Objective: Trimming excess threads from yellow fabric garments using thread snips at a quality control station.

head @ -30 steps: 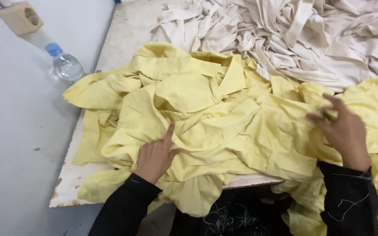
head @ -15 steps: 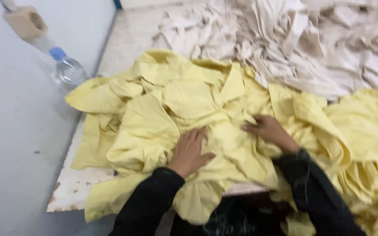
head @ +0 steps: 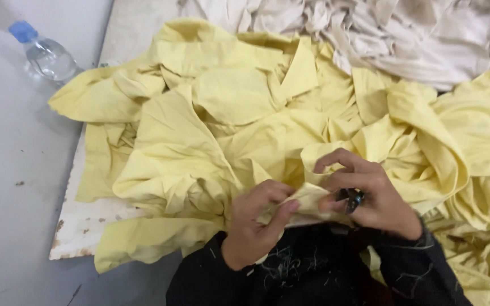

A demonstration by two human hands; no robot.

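Note:
A heap of pale yellow garments (head: 245, 130) covers the near part of a white table (head: 86, 224). My left hand (head: 256, 221) pinches a folded edge of yellow cloth (head: 307, 201) close to my body. My right hand (head: 370, 192) grips the same edge from the other side, and a small dark metal tool (head: 351, 199) shows in its palm. Both arms are in black sleeves flecked with loose threads.
A pile of off-white cloth (head: 398, 34) lies at the back of the table. A clear plastic bottle with a blue cap (head: 43, 54) stands on the grey floor at the left, beside the table edge. More yellow cloth (head: 483, 187) hangs off at the right.
Both hands have pulled back from flat on the heap toward my body and now pinch one cloth edge between them. The view has moved closer.

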